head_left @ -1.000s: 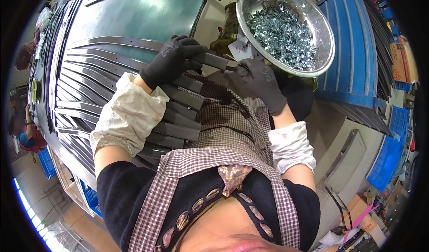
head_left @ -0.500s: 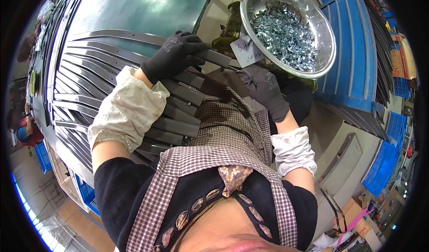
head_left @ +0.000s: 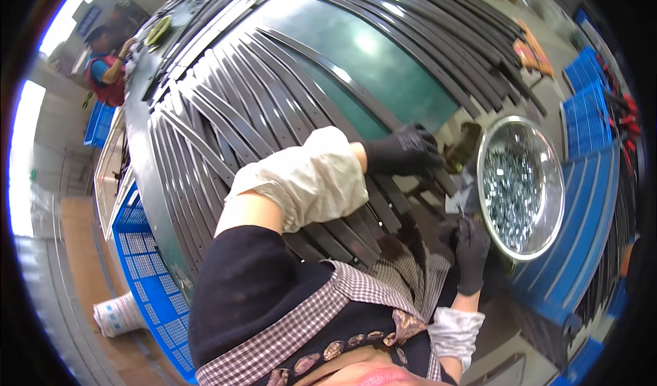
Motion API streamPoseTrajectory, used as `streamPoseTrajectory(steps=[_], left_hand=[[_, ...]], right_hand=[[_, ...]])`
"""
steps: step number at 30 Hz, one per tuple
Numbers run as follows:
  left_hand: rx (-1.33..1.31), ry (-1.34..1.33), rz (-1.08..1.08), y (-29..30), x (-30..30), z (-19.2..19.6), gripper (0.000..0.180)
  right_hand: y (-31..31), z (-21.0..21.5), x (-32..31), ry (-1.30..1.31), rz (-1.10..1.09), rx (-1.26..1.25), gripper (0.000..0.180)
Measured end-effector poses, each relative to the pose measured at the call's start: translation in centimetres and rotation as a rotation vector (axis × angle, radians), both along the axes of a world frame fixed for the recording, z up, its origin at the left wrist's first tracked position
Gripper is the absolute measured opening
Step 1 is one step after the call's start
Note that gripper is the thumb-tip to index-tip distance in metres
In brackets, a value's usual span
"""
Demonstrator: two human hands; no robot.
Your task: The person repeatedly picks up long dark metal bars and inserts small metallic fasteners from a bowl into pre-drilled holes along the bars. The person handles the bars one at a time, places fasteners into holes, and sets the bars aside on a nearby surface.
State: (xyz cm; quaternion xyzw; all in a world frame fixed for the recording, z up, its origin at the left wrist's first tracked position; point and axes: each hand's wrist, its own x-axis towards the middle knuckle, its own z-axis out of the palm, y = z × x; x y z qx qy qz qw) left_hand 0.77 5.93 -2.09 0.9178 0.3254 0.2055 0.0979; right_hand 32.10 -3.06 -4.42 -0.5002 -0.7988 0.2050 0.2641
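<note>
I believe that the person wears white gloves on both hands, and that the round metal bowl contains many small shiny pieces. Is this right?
Not entirely: the head view shows dark gloves, not white ones, on the left hand and the right hand. The round metal bowl does contain many small shiny pieces.

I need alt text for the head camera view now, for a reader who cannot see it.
A person's gloved left hand grips a long dark strip near its end, the gloved right hand close by. More dark strips lie on a green table; to the right is a metal bowl of small shiny pieces.
</note>
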Motion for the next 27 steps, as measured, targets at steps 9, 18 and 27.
streamPoseTrajectory(steps=[9,18,27], left_hand=[[0.007,-0.019,0.007,-0.7,-0.9,0.7,0.036],[-0.087,-0.078,0.055,-0.1,-1.1,0.3,0.044],[-0.122,-0.055,0.081,-0.4,-0.5,1.0,0.047]], right_hand=[[1.2,0.8,-1.6,-0.033,0.094,0.044,0.032],[2.3,0.2,-2.1,0.006,0.082,0.089,0.022],[2.4,2.2,-2.1,0.124,0.094,-0.136,0.030]])
